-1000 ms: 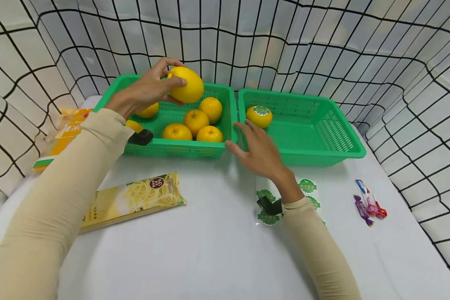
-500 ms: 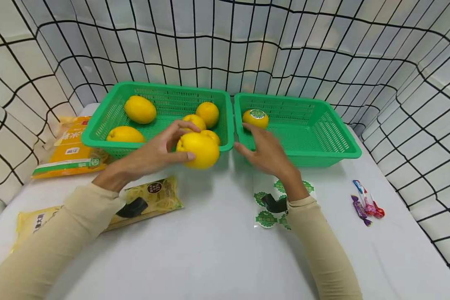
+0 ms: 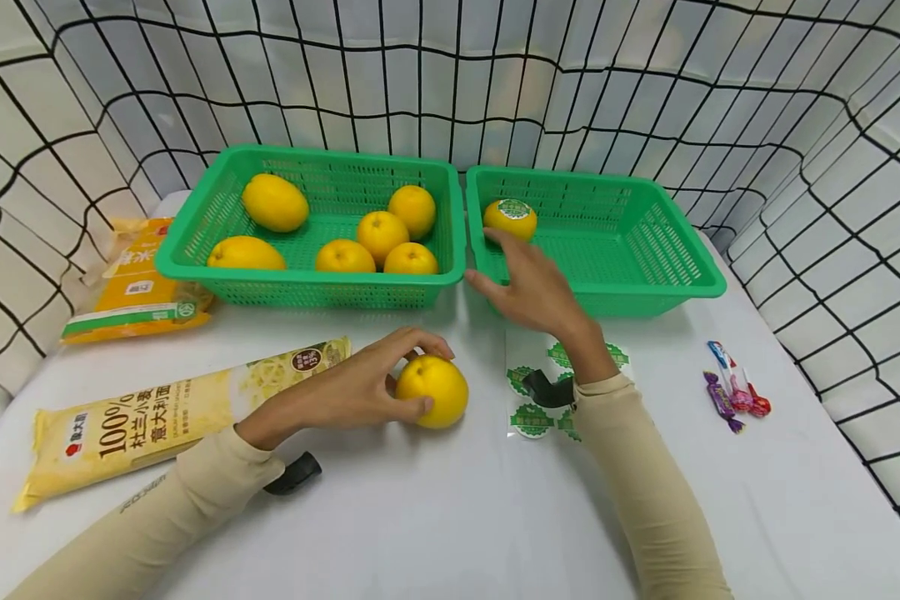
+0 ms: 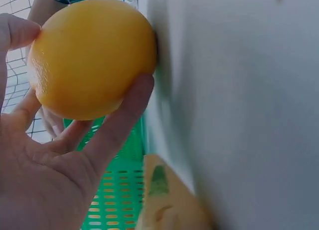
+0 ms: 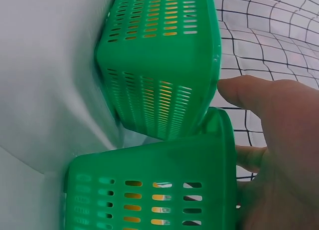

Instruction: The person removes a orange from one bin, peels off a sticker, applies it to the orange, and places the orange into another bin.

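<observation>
My left hand (image 3: 360,387) grips a yellow orange (image 3: 432,390) that rests on the white table in front of the left green basket (image 3: 307,292); the left wrist view shows the same orange (image 4: 92,55) against the table, held between thumb and fingers. That basket holds several more oranges (image 3: 380,233). My right hand (image 3: 536,287) lies with relaxed fingers over the near left corner of the right green basket (image 3: 645,287), close to a single orange with a green sticker (image 3: 510,218). In the right wrist view the hand (image 5: 279,155) lies against the basket rim (image 5: 219,155).
A sheet of green stickers (image 3: 532,417) lies under my right forearm. A yellow pasta packet (image 3: 157,412) lies at the front left, an orange packet (image 3: 138,287) behind it. Wrapped candies (image 3: 735,396) lie at the right. Netted walls surround the table.
My left hand carried the orange out of the left basket and down onto the table in front of it. The right hand stayed at the right basket's corner.
</observation>
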Tool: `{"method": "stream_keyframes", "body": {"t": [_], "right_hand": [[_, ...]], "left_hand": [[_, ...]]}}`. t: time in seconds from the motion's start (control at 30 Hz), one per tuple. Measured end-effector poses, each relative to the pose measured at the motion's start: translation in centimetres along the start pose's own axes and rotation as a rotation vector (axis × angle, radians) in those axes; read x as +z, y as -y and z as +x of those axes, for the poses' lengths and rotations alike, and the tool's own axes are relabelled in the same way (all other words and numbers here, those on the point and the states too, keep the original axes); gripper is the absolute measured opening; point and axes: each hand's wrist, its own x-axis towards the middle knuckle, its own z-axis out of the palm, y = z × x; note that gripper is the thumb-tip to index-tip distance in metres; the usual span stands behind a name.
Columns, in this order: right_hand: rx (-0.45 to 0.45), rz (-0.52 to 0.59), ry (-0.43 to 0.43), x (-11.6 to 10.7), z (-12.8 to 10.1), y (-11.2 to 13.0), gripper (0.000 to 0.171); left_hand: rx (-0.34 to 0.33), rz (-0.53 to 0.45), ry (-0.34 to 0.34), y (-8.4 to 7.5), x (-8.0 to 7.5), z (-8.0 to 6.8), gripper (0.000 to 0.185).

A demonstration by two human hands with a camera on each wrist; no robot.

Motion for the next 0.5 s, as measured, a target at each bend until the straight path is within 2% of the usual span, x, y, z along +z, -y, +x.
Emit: {"method": "stream_keyframes", "body": {"t": [0.27,0.37,0.5], "right_hand": [[0.007,0.119,-0.005,-1.3,-0.4,0.1,0.076],[-0.038,0.162,-0.084,-2.5,-1.1,0.3,0.067],[-0.127,0.198,-0.217,-4.3,-2.9,1.1,0.038]], "left_hand": [[-0.051,-0.221,0.026,0.7,0.6,-0.1,0.051],[-0.056,-0.214,0.05,0.6,0.8,-0.1,0.052],[-0.051,-0.111,0.047,0.1,0.6,-0.6,0.051]]}}
